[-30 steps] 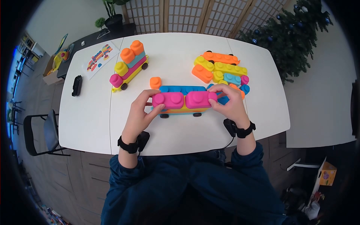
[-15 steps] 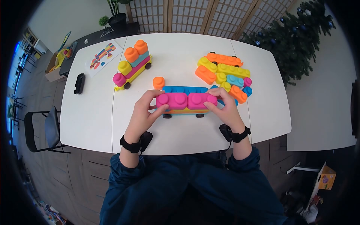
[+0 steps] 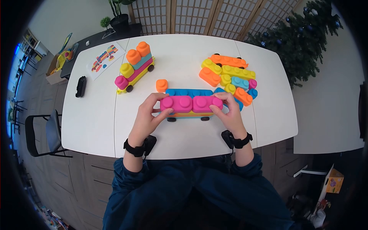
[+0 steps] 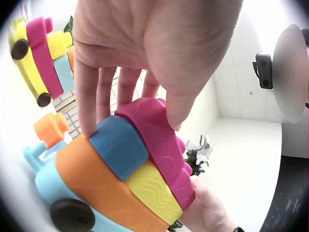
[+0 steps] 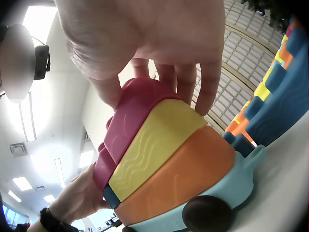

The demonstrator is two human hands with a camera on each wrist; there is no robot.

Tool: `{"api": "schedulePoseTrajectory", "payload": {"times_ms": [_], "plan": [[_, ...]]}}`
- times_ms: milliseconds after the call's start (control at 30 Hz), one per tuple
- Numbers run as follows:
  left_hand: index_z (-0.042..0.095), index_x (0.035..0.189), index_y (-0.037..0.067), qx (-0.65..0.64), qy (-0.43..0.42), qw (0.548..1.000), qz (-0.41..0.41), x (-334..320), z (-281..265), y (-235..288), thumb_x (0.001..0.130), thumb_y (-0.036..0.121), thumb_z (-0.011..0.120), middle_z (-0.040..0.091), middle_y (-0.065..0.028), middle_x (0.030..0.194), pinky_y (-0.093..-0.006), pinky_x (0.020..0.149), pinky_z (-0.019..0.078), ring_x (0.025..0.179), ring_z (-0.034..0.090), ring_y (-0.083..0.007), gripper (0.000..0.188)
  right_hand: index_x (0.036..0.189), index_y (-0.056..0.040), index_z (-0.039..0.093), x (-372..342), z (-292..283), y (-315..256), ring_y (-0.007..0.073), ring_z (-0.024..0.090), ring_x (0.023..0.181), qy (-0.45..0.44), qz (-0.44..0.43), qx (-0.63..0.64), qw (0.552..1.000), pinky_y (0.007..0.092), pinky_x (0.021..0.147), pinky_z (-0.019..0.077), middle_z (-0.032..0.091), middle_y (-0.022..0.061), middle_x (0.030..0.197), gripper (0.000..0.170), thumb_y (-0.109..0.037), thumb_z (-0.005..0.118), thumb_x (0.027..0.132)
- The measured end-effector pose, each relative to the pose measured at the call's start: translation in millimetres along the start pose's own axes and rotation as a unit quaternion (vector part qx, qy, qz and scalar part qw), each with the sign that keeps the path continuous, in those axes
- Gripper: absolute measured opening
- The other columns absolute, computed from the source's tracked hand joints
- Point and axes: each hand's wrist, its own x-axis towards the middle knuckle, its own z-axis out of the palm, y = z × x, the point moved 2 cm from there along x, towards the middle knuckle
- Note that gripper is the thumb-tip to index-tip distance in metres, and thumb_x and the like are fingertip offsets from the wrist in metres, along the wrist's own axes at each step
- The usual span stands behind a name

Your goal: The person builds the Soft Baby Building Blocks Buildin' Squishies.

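Two pink two-stud blocks lie end to end, a left one [image 3: 177,103] and a right one [image 3: 205,104], on top of a wheeled block stack. My left hand [image 3: 147,114] grips the left pink block, thumb on the near side and fingers on the far side. The right pink block's outer end is held likewise by my right hand [image 3: 232,117]. Beneath the pink layer sit a blue block [image 4: 119,146] and a yellow block [image 4: 154,191]. Under those come an orange block [image 4: 91,174] and a light blue wheeled base [image 5: 241,176].
Behind the stack lie a long blue block [image 3: 188,92] and an orange block [image 3: 161,85]. A built block vehicle [image 3: 141,73] stands back left, beside a picture sheet [image 3: 105,59]. Several loose blocks, including a long yellow one [image 3: 237,71], cluster on the right. A black object [image 3: 81,86] lies far left.
My right wrist has swung slightly left, uncovering an orange block at the right. Both hands keep their hold, and the pink blocks stay on the stack. The head view has shifted a little.
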Motion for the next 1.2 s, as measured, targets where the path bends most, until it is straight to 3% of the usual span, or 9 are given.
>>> {"api": "schedulePoseTrajectory", "payload": {"times_ms": [300, 400, 533, 700, 800, 933, 1033, 1133, 1200], "plan": [[0.067, 0.118, 0.002, -0.033, -0.105, 0.994, -0.018, 52.4, -30.3, -31.0, 0.094, 0.007, 0.069, 0.071, -0.0100, 0.113, -0.0331, 0.090, 0.0545, 0.108, 0.066, -0.0208, 0.025, 0.114, 0.0002, 0.060, -0.7, -0.7, 2.9, 0.0186, 0.066, 0.096, 0.010, -0.010, -0.002, 1.000, 0.0300, 0.088, 0.0530, 0.069, 0.0102, 0.106, 0.035, -0.009, 0.080, 0.087], [0.070, 0.117, 0.003, 0.150, -0.129, 0.974, 0.114, 68.3, -16.5, -31.8, 0.088, 0.004, 0.069, 0.072, -0.0135, 0.111, -0.0359, 0.093, 0.0518, 0.105, 0.063, -0.0324, 0.029, 0.114, 0.0001, 0.060, -0.5, -0.6, 2.2, 0.0186, 0.067, 0.095, 0.011, -0.012, 0.001, 1.000, 0.0302, 0.088, 0.0534, 0.069, 0.0102, 0.106, 0.034, -0.010, 0.080, 0.087], [0.071, 0.117, 0.005, 0.185, -0.148, 0.959, 0.153, 77.3, 1.4, -57.6, 0.084, 0.007, 0.072, 0.071, -0.0129, 0.111, -0.0383, 0.093, 0.0509, 0.105, 0.061, -0.0317, 0.033, 0.114, -0.0002, 0.060, -0.9, -0.2, 1.5, 0.0186, 0.068, 0.095, 0.014, -0.009, -0.002, 1.000, 0.0307, 0.087, 0.0539, 0.070, 0.0100, 0.105, 0.034, -0.010, 0.080, 0.088], [0.072, 0.116, 0.005, 0.277, -0.183, 0.932, 0.146, 81.6, 5.6, -52.6, 0.082, 0.006, 0.065, 0.071, -0.0109, 0.103, -0.0400, 0.092, 0.0496, 0.100, 0.057, -0.0316, 0.035, 0.113, -0.0009, 0.060, -1.0, 0.5, 1.3, 0.0185, 0.068, 0.094, 0.016, -0.009, -0.009, 1.000, 0.0314, 0.087, 0.0545, 0.070, 0.0098, 0.105, 0.033, -0.011, 0.080, 0.088], [0.073, 0.115, 0.006, 0.314, -0.175, 0.915, 0.185, 81.3, 7.1, -53.7, 0.082, 0.011, 0.069, 0.073, -0.0076, 0.105, -0.0383, 0.091, 0.0478, 0.100, 0.059, -0.0277, 0.033, 0.114, -0.0007, 0.060, -1.5, 1.1, 0.7, 0.0185, 0.068, 0.094, 0.022, -0.009, -0.015, 1.000, 0.0314, 0.087, 0.0545, 0.070, 0.0100, 0.105, 0.033, -0.011, 0.079, 0.088], [0.073, 0.115, 0.004, 0.285, -0.190, 0.911, 0.228, 89.6, 4.4, -56.8, 0.079, 0.014, 0.074, 0.073, -0.0093, 0.104, -0.0386, 0.089, 0.0498, 0.099, 0.062, -0.0294, 0.037, 0.113, -0.0006, 0.061, -1.5, 1.2, 3.3, 0.0184, 0.068, 0.094, 0.020, -0.002, -0.005, 1.000, 0.0313, 0.087, 0.0545, 0.070, 0.0103, 0.105, 0.033, -0.012, 0.079, 0.089], [0.071, 0.117, 0.002, 0.186, -0.130, 0.953, 0.199, 91.3, -9.0, -47.3, 0.077, 0.010, 0.077, 0.073, -0.0124, 0.103, -0.0353, 0.084, 0.0530, 0.094, 0.064, -0.0291, 0.042, 0.113, -0.0005, 0.061, -2.1, -0.2, 1.4, 0.0185, 0.068, 0.094, 0.024, -0.004, -0.013, 1.000, 0.0312, 0.086, 0.0545, 0.071, 0.0106, 0.105, 0.033, -0.012, 0.079, 0.089], [0.071, 0.117, 0.002, 0.148, -0.089, 0.976, 0.131, 91.3, -32.1, -27.3, 0.076, 0.012, 0.083, 0.073, -0.0100, 0.106, -0.0285, 0.080, 0.0532, 0.087, 0.066, -0.0190, 0.044, 0.114, -0.0006, 0.062, -0.8, -3.4, -2.0, 0.0197, 0.069, 0.097, 0.013, 0.005, -0.027, 1.000, 0.0317, 0.086, 0.0548, 0.071, 0.0110, 0.108, 0.033, -0.012, 0.080, 0.088], [0.071, 0.116, 0.003, 0.125, -0.059, 0.983, 0.125, 83.1, -42.6, -12.6, 0.076, 0.013, 0.083, 0.073, -0.0093, 0.107, -0.0287, 0.081, 0.0530, 0.088, 0.065, -0.0180, 0.043, 0.122, -0.0019, 0.060, 2.7, -7.9, -4.3, 0.0206, 0.067, 0.106, 0.003, -0.020, -0.086, 0.996, 0.0337, 0.091, 0.0537, 0.068, 0.0123, 0.119, 0.042, -0.017, 0.080, 0.089]]}}
